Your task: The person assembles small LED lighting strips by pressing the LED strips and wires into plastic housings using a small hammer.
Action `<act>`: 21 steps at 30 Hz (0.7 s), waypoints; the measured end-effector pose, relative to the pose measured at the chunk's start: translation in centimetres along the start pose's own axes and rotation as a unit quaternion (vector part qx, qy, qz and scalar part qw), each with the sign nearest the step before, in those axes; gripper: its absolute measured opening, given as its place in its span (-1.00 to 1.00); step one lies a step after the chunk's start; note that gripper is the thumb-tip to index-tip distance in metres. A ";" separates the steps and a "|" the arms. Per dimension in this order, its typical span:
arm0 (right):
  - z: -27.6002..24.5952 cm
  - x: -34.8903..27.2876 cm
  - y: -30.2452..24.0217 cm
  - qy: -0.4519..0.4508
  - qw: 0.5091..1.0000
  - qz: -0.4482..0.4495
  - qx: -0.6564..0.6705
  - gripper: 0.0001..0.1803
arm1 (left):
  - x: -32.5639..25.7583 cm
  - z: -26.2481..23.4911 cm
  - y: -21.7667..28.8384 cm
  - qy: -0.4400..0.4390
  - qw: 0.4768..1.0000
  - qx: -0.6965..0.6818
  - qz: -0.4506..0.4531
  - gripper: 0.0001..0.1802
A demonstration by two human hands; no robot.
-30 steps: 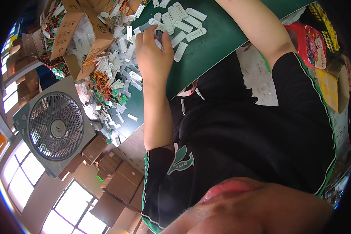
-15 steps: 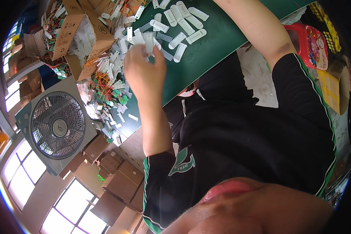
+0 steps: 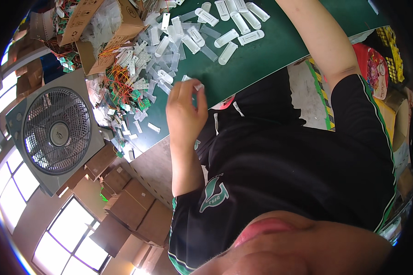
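My left hand [image 3: 186, 107] is over the near edge of the green table [image 3: 266, 57], its thumb and fingers pinched on a small white plastic piece [image 3: 198, 86]. Most of that piece is hidden by the fingers. Just beyond the hand lies a heap of clear and white plastic strips [image 3: 175, 59], with a white oval-ended casing [image 3: 165, 76] closest to the fingertips. Farther right, several white elongated plastic casings [image 3: 227, 38] lie loose on the table. My right forearm [image 3: 314, 34] reaches out past the top edge, so my right hand is out of sight.
Orange wires with green circuit boards [image 3: 121, 87] lie left of the heap. Behind them stands an open cardboard box [image 3: 89, 46]. A grey box fan [image 3: 55, 135] is at the left, near stacked cartons [image 3: 137, 201]. At the right are a red container [image 3: 371, 68] and a yellow basket [image 3: 390, 48].
My left hand has drawn back from the heap toward the table's near edge, carrying a small white piece. The whole view has shifted slightly. My right arm remains stretched beyond the top edge.
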State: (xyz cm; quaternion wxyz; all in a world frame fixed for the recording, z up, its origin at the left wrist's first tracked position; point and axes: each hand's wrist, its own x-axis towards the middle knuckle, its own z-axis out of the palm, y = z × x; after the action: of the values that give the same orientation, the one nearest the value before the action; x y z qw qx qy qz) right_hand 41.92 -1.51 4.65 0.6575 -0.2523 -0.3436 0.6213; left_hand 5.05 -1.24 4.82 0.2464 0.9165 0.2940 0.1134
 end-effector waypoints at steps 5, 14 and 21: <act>-0.7 0.0 0.0 0.004 0.999 -0.020 -0.026 -0.77 | 1.6 -0.3 -1.1 0.032 0.987 0.113 0.109 -0.85; -0.5 0.1 -0.1 0.019 0.999 -0.010 -0.046 -0.76 | 1.2 2.3 -1.6 0.057 0.997 0.057 0.008 -0.90; 0.1 0.1 -0.3 0.038 0.996 -0.004 -0.084 -0.75 | 6.4 1.3 -2.5 0.182 0.980 0.054 -0.052 -0.85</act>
State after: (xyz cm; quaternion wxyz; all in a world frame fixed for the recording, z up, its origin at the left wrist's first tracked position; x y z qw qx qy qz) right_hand 42.01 -1.50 4.98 0.6495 -0.3287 -0.3701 0.5772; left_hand 9.47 3.85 2.78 0.1446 0.8757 0.3873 0.2495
